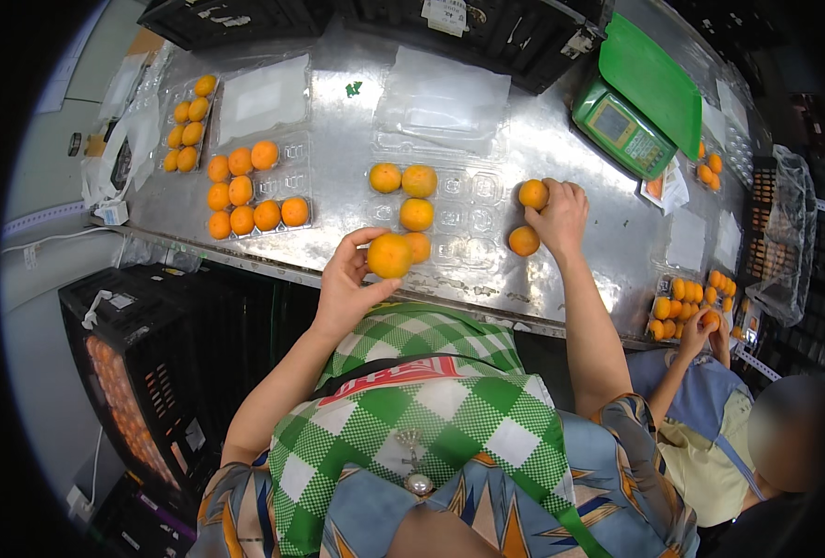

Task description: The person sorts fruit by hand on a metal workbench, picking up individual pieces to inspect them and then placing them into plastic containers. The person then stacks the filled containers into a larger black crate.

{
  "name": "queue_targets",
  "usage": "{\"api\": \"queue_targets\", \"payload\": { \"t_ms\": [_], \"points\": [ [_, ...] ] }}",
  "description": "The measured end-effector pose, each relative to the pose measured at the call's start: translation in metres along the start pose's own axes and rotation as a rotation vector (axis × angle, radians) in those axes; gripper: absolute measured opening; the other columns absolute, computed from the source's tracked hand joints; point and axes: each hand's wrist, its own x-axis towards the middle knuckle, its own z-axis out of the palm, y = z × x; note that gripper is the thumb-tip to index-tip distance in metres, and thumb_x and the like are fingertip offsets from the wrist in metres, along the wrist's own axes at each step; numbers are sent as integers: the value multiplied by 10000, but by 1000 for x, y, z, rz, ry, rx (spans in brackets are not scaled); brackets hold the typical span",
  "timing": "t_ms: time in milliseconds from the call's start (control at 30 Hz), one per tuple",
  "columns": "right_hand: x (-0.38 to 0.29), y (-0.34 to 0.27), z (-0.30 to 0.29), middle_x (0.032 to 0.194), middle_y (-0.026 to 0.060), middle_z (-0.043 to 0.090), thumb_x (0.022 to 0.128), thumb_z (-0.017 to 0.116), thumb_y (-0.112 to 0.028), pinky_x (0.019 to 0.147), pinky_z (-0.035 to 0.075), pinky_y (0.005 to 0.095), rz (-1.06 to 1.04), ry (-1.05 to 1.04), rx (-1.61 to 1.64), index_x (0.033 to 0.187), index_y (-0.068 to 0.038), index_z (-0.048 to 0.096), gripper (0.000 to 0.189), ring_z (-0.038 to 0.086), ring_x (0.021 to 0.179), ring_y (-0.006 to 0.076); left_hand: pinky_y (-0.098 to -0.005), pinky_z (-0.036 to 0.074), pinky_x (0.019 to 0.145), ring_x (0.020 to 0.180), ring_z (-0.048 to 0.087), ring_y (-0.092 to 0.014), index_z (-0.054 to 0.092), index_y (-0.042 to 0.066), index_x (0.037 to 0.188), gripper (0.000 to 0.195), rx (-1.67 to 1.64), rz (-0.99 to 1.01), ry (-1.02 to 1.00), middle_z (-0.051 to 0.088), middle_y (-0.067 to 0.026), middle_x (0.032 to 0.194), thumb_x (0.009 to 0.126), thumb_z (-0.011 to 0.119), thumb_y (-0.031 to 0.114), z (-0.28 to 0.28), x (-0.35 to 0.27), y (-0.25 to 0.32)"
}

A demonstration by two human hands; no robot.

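My left hand [351,282] holds an orange citrus fruit [389,256] above the front edge of a clear plastic clamshell tray [452,218]. Several fruits, among them one at its back left [385,178], sit in that tray's left part. Right of the tray, my right hand [559,213] has its thumb and fingers around a fruit [533,194] on the metal table; whether it is lifted cannot be told. Another loose fruit [524,241] lies just below that hand. To the left stands a second clear tray [290,184] partly filled with fruits.
A green digital scale [625,129] stands at the back right, black crates [482,42] along the back. A narrow filled tray [190,125] is at the far left. Stacked black crates [140,335] stand below the table's left edge. A co-worker [698,411] handles fruit at the right.
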Motion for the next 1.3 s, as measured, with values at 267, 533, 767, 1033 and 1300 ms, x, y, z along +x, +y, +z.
{"api": "queue_targets", "payload": {
  "t_ms": [267, 533, 767, 1033, 1300],
  "points": [
    [-37, -84, -13, 976, 109, 536, 570, 774, -121, 844, 405, 429, -547, 159, 381, 1041, -91, 570, 514, 506, 945, 315, -276, 449, 890, 1013, 563, -150, 456, 19, 1297, 590, -113, -192, 229, 552, -80, 1151, 759, 698, -3, -15, 0, -8],
    [-55, -129, 13, 1105, 95, 498, 575, 770, -148, 987, 344, 491, -649, -62, 347, 1092, -118, 582, 552, 457, 1102, 305, -274, 448, 894, 1029, 554, -151, 469, 10, 1285, 567, -229, -205, 292, 558, -92, 1127, 768, 703, 3, -19, -2, -12],
    [-54, -129, 25, 1119, 99, 488, 588, 755, -143, 1045, 295, 489, -634, -99, 309, 1046, -105, 563, 498, 435, 1150, 286, -280, 438, 914, 1051, 541, -162, 467, 0, 1280, 563, -268, -208, 295, 544, -97, 1149, 767, 700, 3, -20, -5, -14],
    [-57, -129, 2, 1025, 101, 567, 634, 754, -101, 880, 450, 340, -229, -257, 1098, 1103, -27, 540, 520, 571, 973, 243, -290, 433, 926, 1070, 530, -166, 434, 2, 1309, 551, -342, -233, 231, 529, -101, 1176, 799, 642, 5, -19, -6, -9],
    [-62, -127, -7, 1126, 70, 515, 687, 723, -41, 913, 423, 309, -237, -341, 1212, 1206, -26, 516, 559, 534, 1047, 168, -298, 426, 949, 1104, 519, -168, 415, 12, 1332, 584, -421, -229, 95, 516, -96, 1215, 789, 627, -15, -18, -4, -8]
  ]
}}
